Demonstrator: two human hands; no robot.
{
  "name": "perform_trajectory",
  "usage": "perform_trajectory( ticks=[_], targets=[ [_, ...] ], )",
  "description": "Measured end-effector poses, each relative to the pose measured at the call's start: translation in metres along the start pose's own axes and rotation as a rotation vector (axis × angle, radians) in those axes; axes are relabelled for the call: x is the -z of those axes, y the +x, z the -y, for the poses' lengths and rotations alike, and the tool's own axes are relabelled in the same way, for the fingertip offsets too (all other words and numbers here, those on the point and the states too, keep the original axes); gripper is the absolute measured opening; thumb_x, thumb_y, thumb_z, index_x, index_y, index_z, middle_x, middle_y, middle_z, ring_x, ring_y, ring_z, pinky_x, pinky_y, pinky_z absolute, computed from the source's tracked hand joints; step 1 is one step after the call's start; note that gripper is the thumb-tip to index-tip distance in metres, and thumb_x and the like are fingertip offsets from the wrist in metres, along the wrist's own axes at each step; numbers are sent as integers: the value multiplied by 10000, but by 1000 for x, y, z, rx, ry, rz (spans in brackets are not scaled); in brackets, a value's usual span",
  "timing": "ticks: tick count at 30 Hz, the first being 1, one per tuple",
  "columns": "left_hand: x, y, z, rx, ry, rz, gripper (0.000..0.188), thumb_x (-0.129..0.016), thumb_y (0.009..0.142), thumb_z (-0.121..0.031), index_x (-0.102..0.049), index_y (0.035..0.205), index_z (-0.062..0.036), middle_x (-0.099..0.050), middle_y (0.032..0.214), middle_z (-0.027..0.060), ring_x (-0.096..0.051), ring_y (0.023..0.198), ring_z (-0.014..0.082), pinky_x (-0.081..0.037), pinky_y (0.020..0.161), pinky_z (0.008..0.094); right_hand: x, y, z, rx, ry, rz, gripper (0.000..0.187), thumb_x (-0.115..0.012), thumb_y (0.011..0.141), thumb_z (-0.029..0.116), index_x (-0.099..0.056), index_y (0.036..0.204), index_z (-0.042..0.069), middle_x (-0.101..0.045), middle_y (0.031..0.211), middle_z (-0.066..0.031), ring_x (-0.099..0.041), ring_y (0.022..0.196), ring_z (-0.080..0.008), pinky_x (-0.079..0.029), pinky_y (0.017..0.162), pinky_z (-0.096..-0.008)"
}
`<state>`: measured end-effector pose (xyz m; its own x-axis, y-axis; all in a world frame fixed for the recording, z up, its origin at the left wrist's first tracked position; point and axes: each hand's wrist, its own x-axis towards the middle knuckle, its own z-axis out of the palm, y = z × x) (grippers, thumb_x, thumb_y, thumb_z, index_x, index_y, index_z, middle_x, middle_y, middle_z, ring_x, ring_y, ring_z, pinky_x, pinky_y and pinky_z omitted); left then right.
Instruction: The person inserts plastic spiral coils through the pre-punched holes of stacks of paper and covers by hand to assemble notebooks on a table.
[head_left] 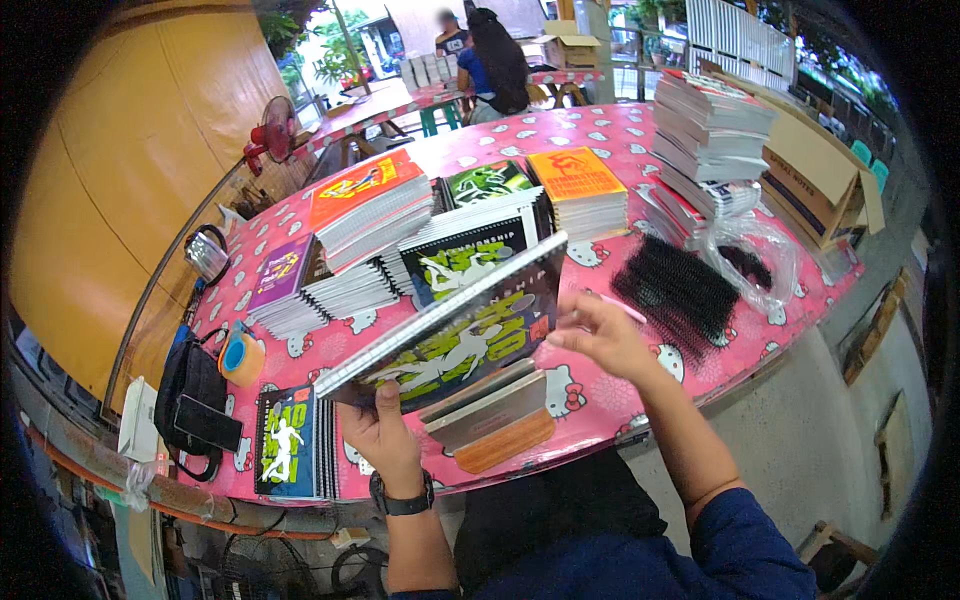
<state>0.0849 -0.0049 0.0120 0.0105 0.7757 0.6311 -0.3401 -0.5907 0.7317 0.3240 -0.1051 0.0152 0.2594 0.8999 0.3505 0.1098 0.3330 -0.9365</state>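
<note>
Green-covered notebook (455, 330): I grip its lower-left corner, left hand (385, 432) closed.
Right hand (600, 335): fingers loosely curled at notebook's right edge, nearer.
Axis: lower-left to upper-right.

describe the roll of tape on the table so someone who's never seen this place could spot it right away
Start at the long table with the pink patterned cloth and go to its near left corner. There, just right of a black bag at the edge and ahead of a lone spiral notebook, lies the roll of tape. It is the only round thing there: an orange ring with a blue centre.
</note>
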Motion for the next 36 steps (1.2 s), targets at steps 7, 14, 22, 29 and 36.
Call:
perform_trajectory(
  ticks=[7,14,22,29,36],
  targets=[
    [1,-18,2,62,126,175,344,-612,864,-160,-505,1136,21,-582,1026,66,-532,910,137,-413,829,268,1,-29,-47,-54,-80,-107,123,-620,811,34,-601,930,13,-646,836,-23,-601,796,-116,-474,735,-267],
    [48,-38,35,373,167,162,343,-522,883,-53,-451,1209,26,-538,1112,71,-511,921,116,-413,810,255,-18,-61,-76,-65,-429,104,143,-627,797,130,-566,821,2,-550,714,-175,-556,643,-213,-437,616,-337],
    [48,-23,51,282,-185,27,427,-450,877,-230,-442,1220,24,-513,1132,123,-476,1059,190,-343,913,313,34,-12,-65,-316,-610,-75,198,-634,768,193,-624,860,17,-610,868,-150,-587,866,-249,-456,750,-380],
    [36,-3,34,429,-81,0,244,-529,851,-150,-535,1041,2,-595,892,71,-533,803,122,-398,725,243,78,37,-121,-26,-1268,-285,217,-608,767,215,-636,840,13,-583,812,-221,-556,864,-347,-451,777,-429],
    [28,-11,35,393,-89,-87,335,-537,849,-131,-509,1149,16,-561,1056,116,-508,1015,180,-372,872,271,48,13,-26,-64,-728,-262,241,-503,873,134,-581,1062,7,-600,870,-210,-587,836,-352,-454,720,-396]
  ],
)
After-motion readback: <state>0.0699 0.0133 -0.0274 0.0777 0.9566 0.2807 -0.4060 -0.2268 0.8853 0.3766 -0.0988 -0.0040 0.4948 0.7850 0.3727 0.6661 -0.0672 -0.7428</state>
